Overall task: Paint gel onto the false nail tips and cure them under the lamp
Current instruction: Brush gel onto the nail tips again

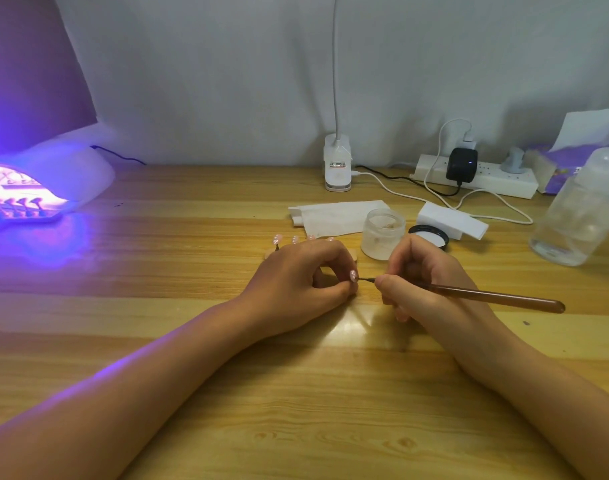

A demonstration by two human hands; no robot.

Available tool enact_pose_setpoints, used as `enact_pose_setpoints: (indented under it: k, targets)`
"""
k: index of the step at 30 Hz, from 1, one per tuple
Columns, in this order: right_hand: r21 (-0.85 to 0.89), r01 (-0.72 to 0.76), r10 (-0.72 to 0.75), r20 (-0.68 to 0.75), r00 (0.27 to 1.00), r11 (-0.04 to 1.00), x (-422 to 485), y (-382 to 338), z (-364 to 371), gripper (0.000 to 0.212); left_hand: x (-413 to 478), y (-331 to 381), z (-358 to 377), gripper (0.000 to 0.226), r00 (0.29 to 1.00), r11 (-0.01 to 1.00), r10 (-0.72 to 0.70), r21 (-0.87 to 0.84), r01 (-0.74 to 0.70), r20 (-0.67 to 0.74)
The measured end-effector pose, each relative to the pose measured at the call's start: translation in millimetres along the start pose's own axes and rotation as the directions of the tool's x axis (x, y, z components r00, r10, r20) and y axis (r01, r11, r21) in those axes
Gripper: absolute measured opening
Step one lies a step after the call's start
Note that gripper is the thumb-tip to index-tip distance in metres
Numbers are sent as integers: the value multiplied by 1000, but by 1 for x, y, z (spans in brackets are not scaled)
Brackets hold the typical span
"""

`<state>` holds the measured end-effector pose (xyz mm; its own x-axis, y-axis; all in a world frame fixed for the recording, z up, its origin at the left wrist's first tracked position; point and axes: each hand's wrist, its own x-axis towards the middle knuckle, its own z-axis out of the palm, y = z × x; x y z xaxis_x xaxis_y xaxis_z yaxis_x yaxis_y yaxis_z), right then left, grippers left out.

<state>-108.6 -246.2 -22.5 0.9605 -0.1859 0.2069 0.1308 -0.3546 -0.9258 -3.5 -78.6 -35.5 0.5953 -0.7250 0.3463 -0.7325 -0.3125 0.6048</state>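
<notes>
Bench [296,403]: pale wood planks, with a grey cloth backdrop behind.
Left hand [296,284]: rests on the bench near centre with its fingers curled. The grip is narrow, thumb and forefinger pinching one false nail tip [354,275].
Held tip: pink and glossy, facing right toward the other hand. What it is mounted on is hidden by the fingers.
Right hand [422,284]: heel on the bench, its grip closed round a brush [486,295], held like a pen.
Brush: brown handle running out to the right. The thin dark point touches the held tip.
Other nail tips [277,239]: a short row of pink tips just behind the left hand, partly hidden by it. They stand on a pale strip [269,252].
Curing lamp [64,178]: white dome at far left, lit violet and casting a glow on the bench.
Inside the lamp: several small stands [22,204] in a row. Glare hides what is on them.
Jar [382,233]: frosted and open, just behind the right hand. Its black lid [429,233] lies beside it.
Paper sheet [337,216]: white and folded, behind the jar.
White block [452,221]: right of the lid.
Clip light [337,168]: white base at the back edge, neck rising out of view.
Power strip [486,178]: back right, with a black adapter [461,164] plugged in and cords trailing forward.
Clear bottle [580,209]: far right, blurred.
</notes>
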Motion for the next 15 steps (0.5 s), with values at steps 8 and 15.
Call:
enact_pose_setpoints:
  k: [8, 15]
  targets:
    - [-31, 9, -10, -9, 1000, 999, 2, 2, 1, 13, 0, 0, 0, 6, 1000, 1000, 6, -5, -6, 6]
    - [-6, 7, -7, 50, 999, 1000, 1, 1, 1, 13, 0, -1, 1, 7, 1000, 1000, -10, -16, 10, 11]
